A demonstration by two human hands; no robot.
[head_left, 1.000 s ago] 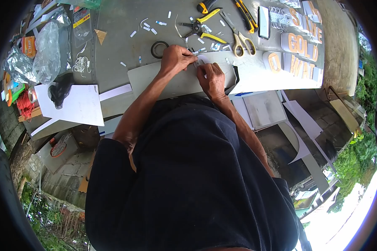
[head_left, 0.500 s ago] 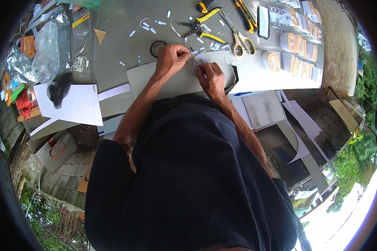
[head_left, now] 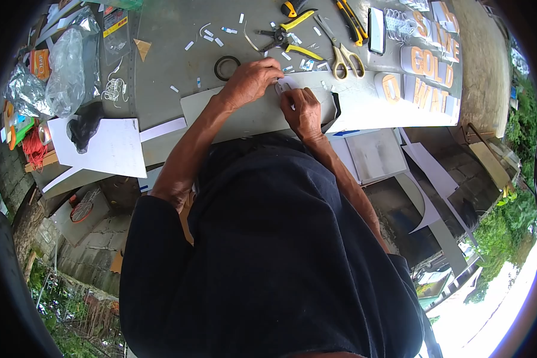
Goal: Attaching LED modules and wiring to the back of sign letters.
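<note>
left hand (head_left: 252,81) pinched, contents unclear | right hand (head_left: 303,112), nearer, gripping white piece (head_left: 287,82) | piece between fingertips, at far edge of grey sheet (head_left: 258,114), long axis unclear

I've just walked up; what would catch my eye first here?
Probably the large dark cloth shirt filling the lower centre, then the bare left hand and bare right hand close together at a small white piece above it. Next, yellow-handled pliers and beige-handled metal scissors lying beyond the hands. White block letters with tan faces stand out at upper right.
</note>
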